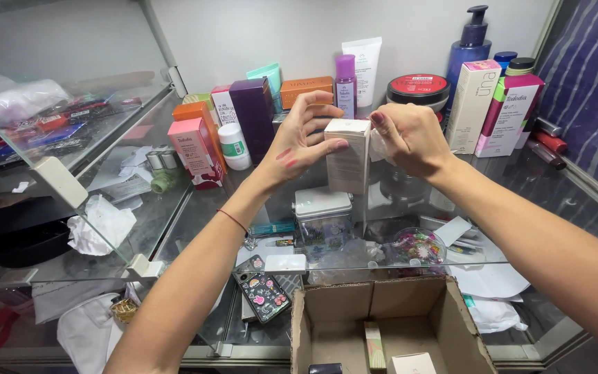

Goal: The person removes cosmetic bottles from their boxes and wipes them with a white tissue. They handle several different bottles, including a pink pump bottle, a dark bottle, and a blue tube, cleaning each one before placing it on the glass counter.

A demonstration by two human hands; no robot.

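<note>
My left hand [304, 138] grips a small upright white carton [348, 158] from its left side, thumb across the front, above a glass shelf [174, 221]. My right hand [412, 137] is at the carton's top right corner, fingers pinched on its top flap. Both hands are raised in front of a row of cosmetic boxes and bottles. A thin red cord circles my left wrist.
An open cardboard box [444, 322] below holds small cartons. A pink box [195, 152], purple box [252, 111], white tube [363, 64], black jar [419, 88], blue pump bottle [468, 52] stand behind. A metal tin [322, 211], stickered phone [264, 289], crumpled paper lie lower.
</note>
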